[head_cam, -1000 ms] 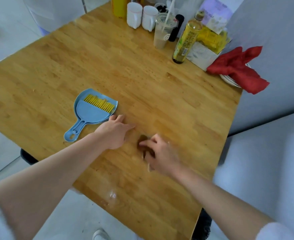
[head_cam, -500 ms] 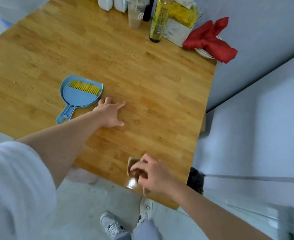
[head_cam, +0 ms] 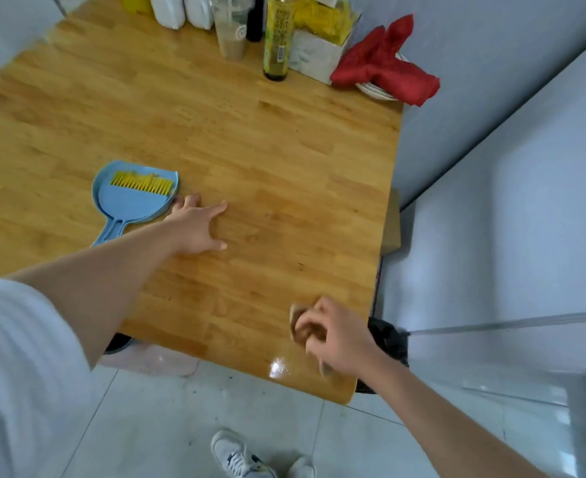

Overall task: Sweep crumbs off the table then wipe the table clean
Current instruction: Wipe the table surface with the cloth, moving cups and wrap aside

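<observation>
My right hand [head_cam: 336,336] grips a small brown wiping cloth [head_cam: 297,322] and presses it on the wooden table [head_cam: 250,150] near the front right corner. Only a bit of the cloth shows past my fingers. My left hand [head_cam: 198,225] lies flat on the table with fingers spread, just right of a blue dustpan [head_cam: 129,201]. A brush with yellow bristles [head_cam: 143,180] lies in the dustpan. A wet shine [head_cam: 277,367] sits on the table edge below my right hand.
At the far edge stand white mugs [head_cam: 181,8], a plastic cup [head_cam: 231,32], a tall bottle [head_cam: 277,39], a box [head_cam: 315,53] and a red cloth [head_cam: 384,63] on plates. A black bin [head_cam: 388,343] stands at the table's right corner. My shoes [head_cam: 243,457] are below.
My right hand has dragged the brown cloth from the table's middle toward the front right corner. My left hand has stayed flat beside the dustpan.
</observation>
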The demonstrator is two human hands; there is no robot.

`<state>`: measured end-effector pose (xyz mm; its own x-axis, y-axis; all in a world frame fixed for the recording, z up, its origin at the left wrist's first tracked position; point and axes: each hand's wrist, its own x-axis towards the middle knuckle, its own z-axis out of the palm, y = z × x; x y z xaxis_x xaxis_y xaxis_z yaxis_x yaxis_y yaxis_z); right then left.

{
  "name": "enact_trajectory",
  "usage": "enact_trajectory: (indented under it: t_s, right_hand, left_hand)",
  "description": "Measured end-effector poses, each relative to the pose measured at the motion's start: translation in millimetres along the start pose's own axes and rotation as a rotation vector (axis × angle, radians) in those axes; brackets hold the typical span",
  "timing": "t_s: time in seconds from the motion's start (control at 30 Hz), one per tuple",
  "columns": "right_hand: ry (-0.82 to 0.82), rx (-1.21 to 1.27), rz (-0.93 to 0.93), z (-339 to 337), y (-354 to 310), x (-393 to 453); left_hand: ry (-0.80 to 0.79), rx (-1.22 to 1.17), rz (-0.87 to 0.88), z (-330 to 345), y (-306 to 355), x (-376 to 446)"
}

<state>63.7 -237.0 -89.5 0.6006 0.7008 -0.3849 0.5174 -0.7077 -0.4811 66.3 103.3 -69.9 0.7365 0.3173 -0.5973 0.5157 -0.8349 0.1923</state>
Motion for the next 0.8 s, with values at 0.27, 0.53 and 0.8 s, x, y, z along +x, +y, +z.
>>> enact_trajectory:
  t_s: [0.27,0.53,0.8]
  right_hand:
    - [0.283,0.132,0.239,-50,30,52]
    - [0.316,0.236,0.459,33,-32,-43]
    - [0.743,0.392,0.788,49,-56,-16]
  left_hand:
    - [-0.015,0.078,0.015,0,-4,9]
    - [-0.035,0.184,0.066,-8,1,2]
    - [-0.089,0.197,0.085,-8,4,5]
